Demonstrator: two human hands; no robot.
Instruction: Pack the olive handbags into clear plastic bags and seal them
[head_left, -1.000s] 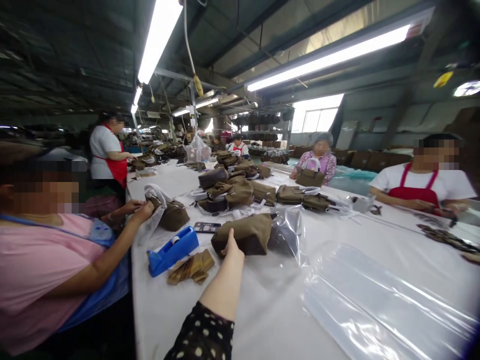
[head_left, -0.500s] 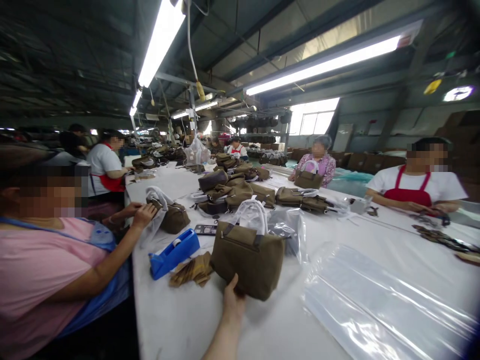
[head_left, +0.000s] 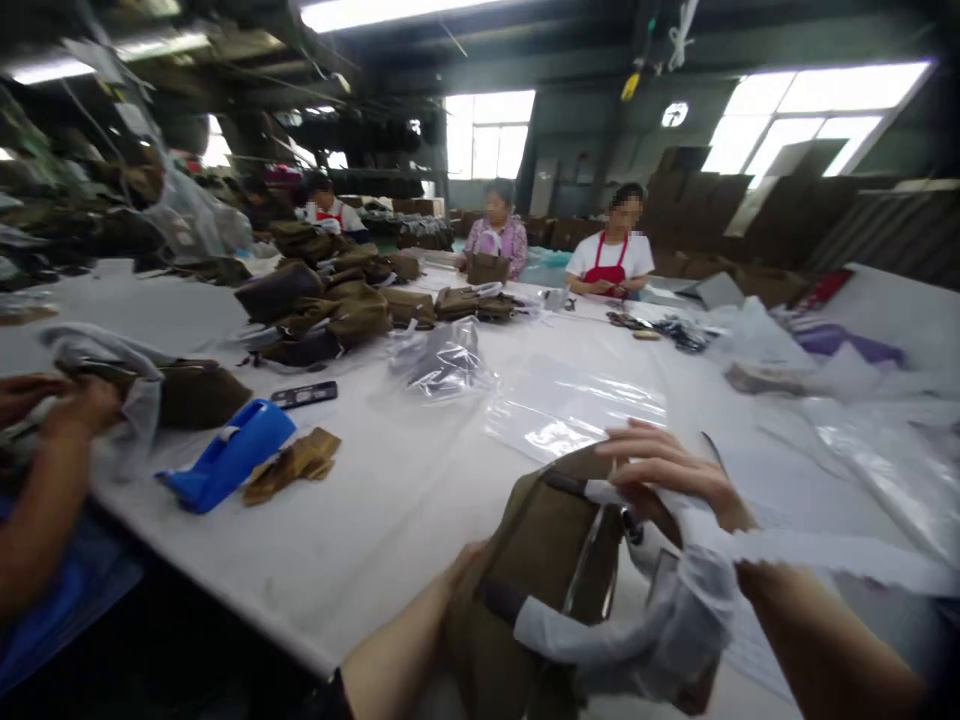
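An olive-brown handbag (head_left: 517, 540), its handles wrapped in white tissue (head_left: 637, 640), is tilted close in front of me with its zipped top facing right. My left hand (head_left: 466, 565) is against the bag's far left side, its fingers mostly hidden behind the bag. My right hand (head_left: 675, 470) is at the bag's top beside the wrapped handle, palm down and fingers stretched out side by side. Whether the right fingertips press on the bag is hard to tell. Clear plastic bags (head_left: 570, 405) lie flat just beyond.
A blue tape dispenser (head_left: 229, 455), brown paper pieces (head_left: 294, 466) and a black phone-like item (head_left: 304, 394) lie left. A co-worker's hands (head_left: 82, 405) hold another bag at far left. More bags (head_left: 337, 305) are piled behind; plastic and papers lie right.
The view has swung right. The handbag has come nearer and turned, its top now facing right. My right hand has come into view at its handles.
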